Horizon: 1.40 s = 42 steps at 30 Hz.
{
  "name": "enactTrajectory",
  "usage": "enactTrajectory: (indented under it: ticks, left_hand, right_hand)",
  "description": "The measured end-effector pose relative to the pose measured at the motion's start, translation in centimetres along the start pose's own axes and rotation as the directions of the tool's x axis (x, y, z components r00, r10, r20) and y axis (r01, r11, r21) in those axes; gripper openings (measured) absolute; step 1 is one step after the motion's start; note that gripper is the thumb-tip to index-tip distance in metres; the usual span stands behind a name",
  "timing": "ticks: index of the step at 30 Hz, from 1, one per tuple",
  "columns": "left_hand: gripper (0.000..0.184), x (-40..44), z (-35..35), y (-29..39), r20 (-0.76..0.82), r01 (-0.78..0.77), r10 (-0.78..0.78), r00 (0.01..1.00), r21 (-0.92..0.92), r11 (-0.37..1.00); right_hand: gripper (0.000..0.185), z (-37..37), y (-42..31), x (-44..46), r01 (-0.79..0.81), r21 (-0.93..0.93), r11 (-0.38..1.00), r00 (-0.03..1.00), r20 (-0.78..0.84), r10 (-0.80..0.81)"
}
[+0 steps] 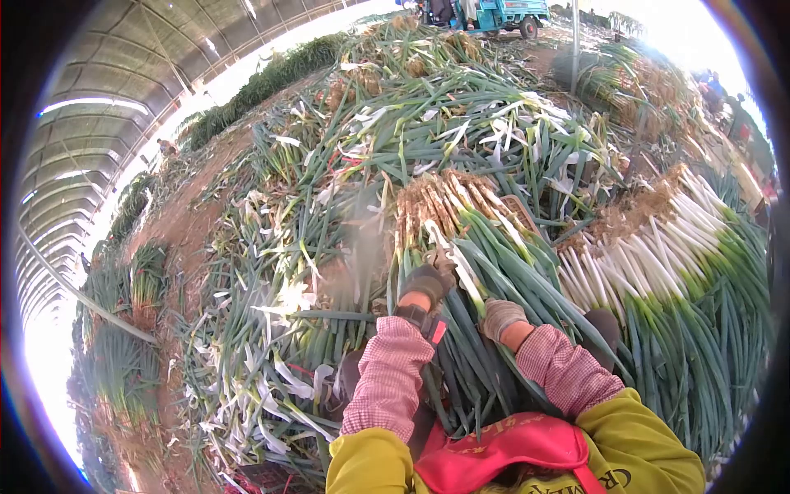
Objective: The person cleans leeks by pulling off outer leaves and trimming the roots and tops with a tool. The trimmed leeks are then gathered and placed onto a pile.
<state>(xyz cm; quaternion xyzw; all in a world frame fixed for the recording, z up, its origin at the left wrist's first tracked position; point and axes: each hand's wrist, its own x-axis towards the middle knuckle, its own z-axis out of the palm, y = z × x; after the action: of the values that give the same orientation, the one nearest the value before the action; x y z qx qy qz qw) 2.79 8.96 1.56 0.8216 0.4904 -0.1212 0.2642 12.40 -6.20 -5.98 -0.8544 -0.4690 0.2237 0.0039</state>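
Note:
My left hand (pixel 428 284), in a dark glove, has its fingers curled at the white shaft of a green onion (pixel 465 272). My right hand (pixel 500 319), in a grey-brown glove, is closed around the same onion lower down, where it turns green. The onion slants across a pile of unpeeled green onions (pixel 514 259) in front of me, their brown roots pointing away and their leaves towards my lap. The fingertips of both hands are partly hidden.
To the right lies a row of cleaned green onions (pixel 650 263) with white shafts. Stripped leaves (pixel 288 379) litter the ground to the left and ahead. A metal pole (pixel 574 49) and a blue three-wheeled vehicle (pixel 502 15) stand farther back. Bundled onions (pixel 123 362) are at far left.

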Motion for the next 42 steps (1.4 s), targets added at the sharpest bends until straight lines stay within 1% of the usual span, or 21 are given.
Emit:
enactTrajectory:
  ticks: [3,6,9,11,13,15,18,21,22,23,25,27,29,32,35,36,37,38,40,41,42]
  left_hand:
    - [0.052,2.3,0.8,-1.1,0.02,-0.048,0.049,0.999,-0.029,0.998]
    - [0.05,1.4,3.2,-1.2,0.007,0.025,-0.024,1.0,-0.452,0.891]
    - [0.055,-2.0,5.4,-4.1,0.015,-0.361,0.362,0.932,0.114,0.925]
    - [0.058,0.6,13.7,-9.1,-0.147,-0.579,0.593,0.792,0.127,0.805]
    - [0.057,-1.5,15.0,-9.3,-0.15,-0.571,0.57,0.808,0.042,0.82]
    - [0.053,-11.0,10.3,-5.2,0.044,-0.302,0.311,0.949,-0.14,0.943]
    - [0.055,-12.7,11.2,-5.2,0.044,-0.328,0.351,0.935,-0.264,0.907]
    - [0.068,-10.7,5.2,-3.6,-0.157,-0.315,0.3,0.941,-0.079,0.946]
    - [0.066,-7.5,4.0,-4.4,-0.497,-0.491,0.403,0.769,-0.055,0.869]
    - [0.064,-4.4,2.4,-5.0,-0.765,-0.639,0.429,0.479,0.031,0.769]
    - [0.061,-3.1,-4.3,-3.4,-0.945,-0.53,0.328,-0.015,0.285,0.799]
    - [0.055,-2.1,-10.5,-2.7,-0.898,-0.719,0.202,0.39,-0.16,0.676]
    - [0.043,-5.4,-13.9,-1.2,-0.63,-0.66,0.196,0.751,-0.726,0.194]
    - [0.029,-7.1,-18.4,0.0,-0.738,-0.816,0.509,0.443,-0.567,-0.113]
    - [0.024,-15.7,-23.1,1.9,-0.822,-0.943,0.464,0.33,-0.267,0.199]
    - [0.02,-18.6,-23.5,3.2,-0.83,-0.926,0.424,0.362,-0.372,0.063]
    - [0.024,-22.2,-25.2,3.2,-0.684,-0.878,0.55,0.478,-0.387,0.283]
    - [0.029,-23.3,-25.8,2.4,-0.691,-0.902,0.667,0.277,0.051,0.428]
    - [0.037,-25.4,-25.4,2.7,-0.527,-0.901,0.848,0.058,0.338,0.272]
    - [0.039,-26.6,-24.2,4.2,-0.468,-0.986,0.884,-0.007,0.152,0.073]
    - [0.041,-26.1,-23.5,3.2,-0.443,-0.955,0.897,0.009,0.261,0.138]
  right_hand:
    - [0.038,0.7,0.0,-0.6,0.015,-0.018,1.0,1.0,-0.026,-0.015]
    - [0.039,-0.4,0.1,-1.2,-0.015,-0.01,1.0,1.0,-0.004,0.015]
    - [0.041,-1.5,0.7,-1.0,-0.045,0.098,0.994,0.998,-0.029,0.048]
    - [0.042,-1.4,1.7,-0.8,-0.032,0.164,0.986,0.998,-0.05,0.041]
    - [0.045,-1.4,2.7,-0.7,0.002,0.185,0.983,0.998,-0.059,0.009]
    - [0.041,-1.6,3.7,-1.0,0.072,0.243,0.967,0.986,-0.165,-0.032]
    - [0.028,-3.3,4.4,-3.1,0.121,0.44,0.89,0.975,-0.223,-0.022]
    - [0.031,-6.5,4.8,-6.5,0.218,0.441,0.871,0.957,-0.274,-0.101]
    - [0.028,-7.7,4.5,-8.3,0.277,0.523,0.806,0.944,-0.306,-0.126]
    - [0.028,-8.6,4.3,-9.8,0.334,0.508,0.794,0.921,-0.355,-0.16]
    - [0.027,-10.0,4.1,-12.3,0.446,0.463,0.766,0.863,-0.449,-0.232]
    - [0.026,-12.1,4.1,-14.2,0.545,0.368,0.753,0.8,-0.497,-0.336]
    - [0.026,-14.3,4.3,-16.7,0.636,0.296,0.713,0.721,-0.556,-0.412]
    - [0.023,-18.2,5.1,-19.3,0.668,0.175,0.723,0.662,-0.583,-0.471]
    - [0.019,-23.2,6.8,-20.6,0.713,-0.037,0.7,0.518,-0.644,-0.562]
    - [0.017,-25.0,7.4,-21.0,0.682,-0.122,0.721,0.477,-0.673,-0.566]
    - [0.014,-26.8,7.7,-21.1,0.619,-0.135,0.774,0.498,-0.695,-0.519]
    - [0.011,-28.6,8.0,-21.1,0.554,-0.144,0.82,0.513,-0.717,-0.472]
    - [0.016,-31.6,8.5,-20.9,0.426,-0.259,0.867,0.343,-0.841,-0.419]
    - [0.021,-33.0,8.7,-20.8,0.287,-0.282,0.916,0.383,-0.843,-0.379]
    - [0.026,-34.1,9.2,-20.6,0.143,-0.302,0.943,0.417,-0.845,-0.334]
